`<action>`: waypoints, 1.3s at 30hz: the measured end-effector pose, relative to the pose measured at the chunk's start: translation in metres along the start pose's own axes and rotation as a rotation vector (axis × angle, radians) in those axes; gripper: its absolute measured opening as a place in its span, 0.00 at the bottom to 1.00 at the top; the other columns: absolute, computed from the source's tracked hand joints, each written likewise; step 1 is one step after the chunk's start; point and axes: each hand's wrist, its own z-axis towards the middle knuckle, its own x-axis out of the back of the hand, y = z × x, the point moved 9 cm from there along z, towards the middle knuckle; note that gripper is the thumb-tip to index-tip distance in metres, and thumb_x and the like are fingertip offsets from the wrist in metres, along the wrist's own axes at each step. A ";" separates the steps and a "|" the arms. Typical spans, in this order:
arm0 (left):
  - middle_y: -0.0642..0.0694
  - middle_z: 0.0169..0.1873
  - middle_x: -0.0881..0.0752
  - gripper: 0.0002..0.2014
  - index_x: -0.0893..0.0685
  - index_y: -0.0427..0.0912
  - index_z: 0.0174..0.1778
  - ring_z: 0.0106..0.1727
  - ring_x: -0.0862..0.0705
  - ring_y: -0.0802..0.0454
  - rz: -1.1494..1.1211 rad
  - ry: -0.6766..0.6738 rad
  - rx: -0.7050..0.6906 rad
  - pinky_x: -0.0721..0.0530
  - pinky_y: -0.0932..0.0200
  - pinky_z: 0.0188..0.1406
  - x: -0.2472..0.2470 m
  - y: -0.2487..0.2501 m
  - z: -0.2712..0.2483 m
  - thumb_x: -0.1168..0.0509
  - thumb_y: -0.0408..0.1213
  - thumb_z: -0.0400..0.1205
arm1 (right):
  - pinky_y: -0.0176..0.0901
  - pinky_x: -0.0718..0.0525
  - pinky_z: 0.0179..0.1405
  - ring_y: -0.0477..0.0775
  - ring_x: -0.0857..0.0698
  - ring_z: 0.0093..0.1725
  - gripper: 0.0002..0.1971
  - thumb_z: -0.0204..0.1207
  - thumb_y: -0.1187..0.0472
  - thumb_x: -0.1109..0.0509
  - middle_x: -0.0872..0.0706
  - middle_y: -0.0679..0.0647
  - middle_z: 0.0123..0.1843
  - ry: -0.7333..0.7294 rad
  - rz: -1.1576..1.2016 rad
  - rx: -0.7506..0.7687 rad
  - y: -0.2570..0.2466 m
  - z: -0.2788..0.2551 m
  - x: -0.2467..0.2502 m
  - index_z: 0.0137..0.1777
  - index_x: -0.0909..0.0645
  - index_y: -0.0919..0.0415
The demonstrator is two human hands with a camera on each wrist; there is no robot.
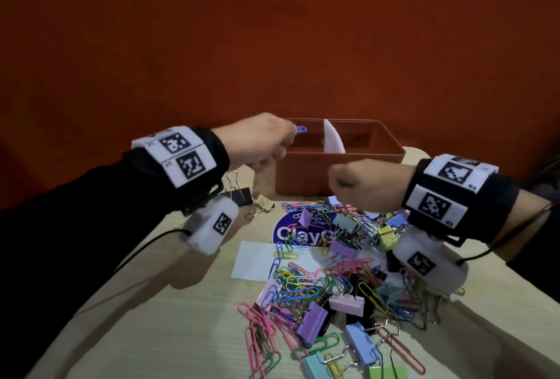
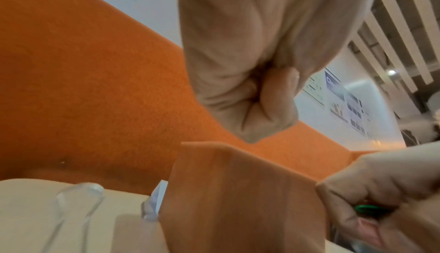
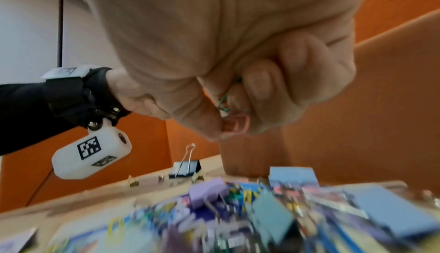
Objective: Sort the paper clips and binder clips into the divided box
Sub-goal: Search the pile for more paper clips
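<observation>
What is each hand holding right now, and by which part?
Left hand pinches a blue paper clip by one end. Right hand grips a green paper clip, mostly hidden.

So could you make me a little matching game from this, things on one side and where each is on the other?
Things:
1. blue paper clip
2. white divider
3. black binder clip
4. green paper clip

Places:
A. on the table, left of the box
B. pinched in the right hand
C. standing inside the box
D. at the left hand's fingertips, over the box

Pairs: 1-D, 2-C, 3-A, 4-B
</observation>
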 end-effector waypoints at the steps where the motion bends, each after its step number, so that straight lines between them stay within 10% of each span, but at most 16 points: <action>1: 0.54 0.17 0.35 0.18 0.35 0.47 0.29 0.16 0.43 0.59 -0.019 0.032 -0.003 0.44 0.72 0.15 0.006 0.005 0.004 0.48 0.38 0.87 | 0.42 0.29 0.34 0.56 0.27 0.36 0.10 0.81 0.60 0.44 0.27 0.48 0.32 0.032 0.074 -0.021 0.002 0.001 0.010 0.37 0.33 0.53; 9: 0.48 0.25 0.31 0.16 0.25 0.41 0.36 0.19 0.36 0.56 0.093 0.058 0.123 0.38 0.69 0.15 0.012 0.000 0.035 0.44 0.41 0.89 | 0.38 0.28 0.19 0.51 0.25 0.24 0.10 0.76 0.68 0.45 0.18 0.53 0.34 0.327 0.438 -0.156 0.020 0.028 0.068 0.45 0.28 0.52; 22: 0.33 0.43 0.14 0.12 0.21 0.28 0.62 0.37 0.14 0.47 0.054 0.109 0.081 0.11 0.59 0.36 0.020 0.007 0.035 0.41 0.30 0.86 | 0.58 0.11 0.50 0.59 0.12 0.48 0.13 0.71 0.67 0.27 0.12 0.56 0.52 0.332 0.482 -0.135 0.012 0.053 0.068 0.48 0.22 0.49; 29: 0.47 0.32 0.16 0.03 0.14 0.39 0.45 0.30 0.19 0.56 0.254 0.213 -0.215 0.16 0.58 0.32 0.023 0.019 0.020 0.30 0.34 0.78 | 0.30 0.26 0.29 0.48 0.21 0.34 0.09 0.67 0.64 0.24 0.18 0.46 0.33 0.543 0.326 0.013 -0.007 0.018 0.077 0.42 0.20 0.53; 34: 0.53 0.33 0.11 0.02 0.12 0.46 0.37 0.33 0.17 0.58 0.555 0.009 -0.292 0.19 0.60 0.37 -0.015 0.007 0.004 0.25 0.37 0.73 | 0.32 0.22 0.46 0.36 0.23 0.28 0.08 0.68 0.68 0.29 0.19 0.40 0.27 0.334 0.134 0.031 -0.019 0.011 0.049 0.34 0.16 0.54; 39: 0.56 0.42 0.16 0.18 0.13 0.50 0.55 0.43 0.19 0.57 0.905 -0.202 -0.310 0.17 0.57 0.45 -0.060 -0.009 -0.004 0.23 0.49 0.70 | 0.33 0.23 0.29 0.48 0.18 0.34 0.06 0.67 0.67 0.27 0.12 0.51 0.38 0.052 -0.027 -0.052 -0.010 0.018 0.009 0.43 0.14 0.60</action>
